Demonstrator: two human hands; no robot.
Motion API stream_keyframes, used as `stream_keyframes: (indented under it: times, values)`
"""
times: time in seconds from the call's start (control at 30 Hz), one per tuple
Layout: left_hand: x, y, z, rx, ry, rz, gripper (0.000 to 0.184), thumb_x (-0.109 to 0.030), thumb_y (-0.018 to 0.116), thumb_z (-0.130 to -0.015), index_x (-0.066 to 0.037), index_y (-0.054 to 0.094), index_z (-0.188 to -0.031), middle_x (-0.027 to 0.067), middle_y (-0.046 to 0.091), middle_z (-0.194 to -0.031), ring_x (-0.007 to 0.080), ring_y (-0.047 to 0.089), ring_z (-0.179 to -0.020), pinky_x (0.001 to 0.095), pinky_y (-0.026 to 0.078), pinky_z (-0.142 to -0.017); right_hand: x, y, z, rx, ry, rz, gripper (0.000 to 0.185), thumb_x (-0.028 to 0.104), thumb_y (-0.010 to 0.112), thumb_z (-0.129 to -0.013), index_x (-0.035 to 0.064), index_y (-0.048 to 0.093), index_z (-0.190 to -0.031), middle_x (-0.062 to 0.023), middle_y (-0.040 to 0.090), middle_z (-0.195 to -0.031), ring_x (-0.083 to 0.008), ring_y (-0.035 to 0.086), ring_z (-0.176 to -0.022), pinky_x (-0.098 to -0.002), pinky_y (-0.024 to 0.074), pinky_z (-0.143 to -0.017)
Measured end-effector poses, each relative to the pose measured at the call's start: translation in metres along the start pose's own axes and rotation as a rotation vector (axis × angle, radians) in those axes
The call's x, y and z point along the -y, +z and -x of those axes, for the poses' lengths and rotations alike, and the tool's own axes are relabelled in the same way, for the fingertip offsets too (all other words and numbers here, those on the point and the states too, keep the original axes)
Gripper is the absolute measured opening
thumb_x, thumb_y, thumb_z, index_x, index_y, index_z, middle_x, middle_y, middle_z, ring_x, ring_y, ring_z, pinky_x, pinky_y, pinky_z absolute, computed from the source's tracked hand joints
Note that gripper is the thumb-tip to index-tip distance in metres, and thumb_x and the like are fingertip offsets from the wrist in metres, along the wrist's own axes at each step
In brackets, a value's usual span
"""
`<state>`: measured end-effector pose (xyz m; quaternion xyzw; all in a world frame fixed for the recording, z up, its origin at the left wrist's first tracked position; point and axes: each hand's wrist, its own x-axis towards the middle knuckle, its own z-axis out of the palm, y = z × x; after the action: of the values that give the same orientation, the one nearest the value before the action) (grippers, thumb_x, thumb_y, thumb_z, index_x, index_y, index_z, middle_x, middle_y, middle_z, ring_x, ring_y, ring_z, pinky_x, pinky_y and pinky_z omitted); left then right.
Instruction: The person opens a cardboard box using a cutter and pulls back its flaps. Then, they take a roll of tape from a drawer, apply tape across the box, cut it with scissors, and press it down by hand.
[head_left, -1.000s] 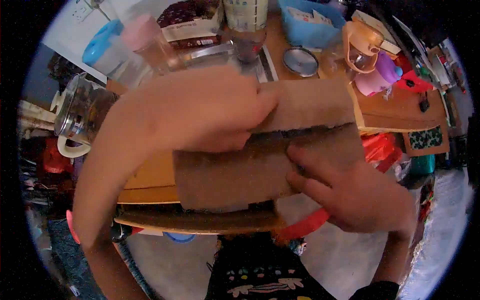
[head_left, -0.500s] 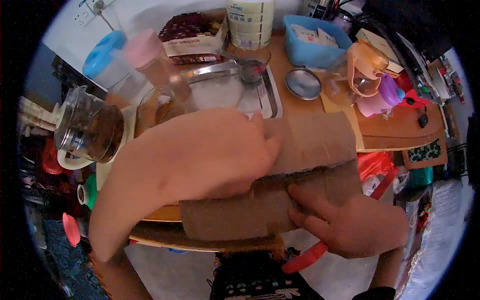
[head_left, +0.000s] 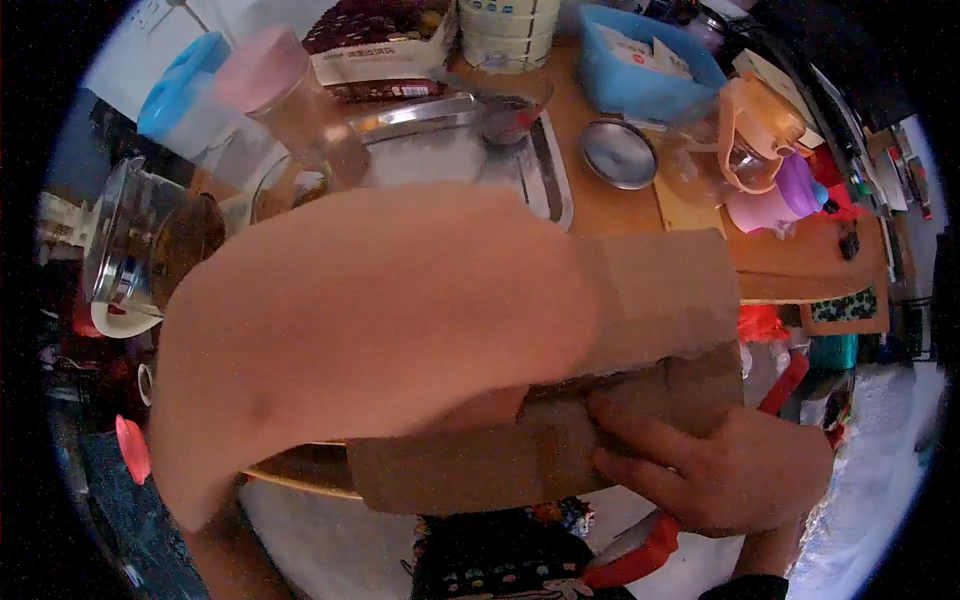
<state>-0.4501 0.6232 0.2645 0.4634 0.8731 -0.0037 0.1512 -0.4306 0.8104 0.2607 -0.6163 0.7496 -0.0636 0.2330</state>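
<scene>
A brown cardboard box [head_left: 660,290] with a torn-looking slit between its flaps spans the front edge of the table. My right hand [head_left: 745,470] grips its near right part; two fingers reach over the front flap toward the slit, and the thumb is hidden. Across the left of the box lies my left hand [head_left: 500,290], blurred and close to the camera. Its fingers are hidden behind the back of the hand, near the slit, so what they hold does not show.
Behind the box stands a metal tray [head_left: 560,180] with a glass cup [head_left: 510,115]. A glass pot [head_left: 150,240] and a pink-lidded jar [head_left: 290,90] are left. A round metal lid [head_left: 618,153], a blue basket [head_left: 650,80] and a purple bottle [head_left: 775,200] stand right.
The view has come closer and tilted down a little. My left hand and forearm look larger and higher over the box; my right hand keeps its place on the flap.
</scene>
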Motion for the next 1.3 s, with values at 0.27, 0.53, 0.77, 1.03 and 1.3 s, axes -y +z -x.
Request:
stream_keyframes:
  times: [0.27,0.53,0.77,1.03,1.3]
  values:
    - [0.005,-0.005,-0.006,0.005,-0.060,0.089,0.050,-0.020,0.062,-0.052,-0.003,0.044,-0.095,0.0150,0.050,-0.078,0.0334,0.052,-0.068,0.0379,0.043,-0.060,0.005,0.019,0.027,-0.002,0.167,0.152,0.023,0.017,0.049,-0.068,0.0191,0.055,-0.091,0.0014,0.048,-0.104,-0.0162,0.055,-0.048,-0.0257,0.0440,-0.036]
    - [0.001,-0.004,-0.007,-0.126,0.019,0.098,0.051,-0.017,0.065,-0.048,-0.005,0.046,-0.093,0.0138,0.052,-0.075,0.0333,0.052,-0.069,0.0369,0.043,-0.061,0.004,0.019,0.029,-0.045,0.218,0.153,0.025,0.016,0.050,-0.067,0.0163,0.054,-0.091,-0.0023,0.046,-0.108,-0.0203,0.055,-0.050,-0.0299,0.0450,-0.040]
    - [-0.005,-0.010,-0.012,0.011,-0.118,0.080,0.049,-0.015,0.064,-0.047,-0.008,0.047,-0.092,0.0124,0.052,-0.077,0.0313,0.052,-0.071,0.0365,0.044,-0.062,0.010,0.026,0.030,-0.090,0.110,0.099,0.026,0.013,0.046,-0.069,0.0045,0.049,-0.093,-0.0201,0.040,-0.107,-0.0225,0.052,-0.041,-0.0304,0.0429,-0.033]
    - [-0.009,-0.009,-0.012,0.023,-0.174,0.089,0.052,-0.018,0.065,-0.050,-0.008,0.045,-0.098,0.0123,0.051,-0.082,0.0314,0.051,-0.075,0.0365,0.043,-0.066,0.005,0.030,0.033,-0.066,0.055,0.056,0.030,0.009,0.042,-0.070,-0.0035,0.043,-0.097,-0.0322,0.035,-0.107,-0.0249,0.051,-0.038,-0.0328,0.0419,-0.031]
    - [-0.012,0.018,0.002,-0.135,-0.167,-0.011,0.051,-0.025,0.062,-0.060,-0.007,0.042,-0.104,0.0145,0.048,-0.096,0.0321,0.049,-0.083,0.0367,0.041,-0.073,0.019,0.039,0.037,-0.194,0.191,0.105,0.034,0.008,0.042,-0.070,0.0016,0.041,-0.104,-0.0220,0.031,-0.117,-0.0257,0.053,-0.043,-0.0322,0.0443,-0.036]
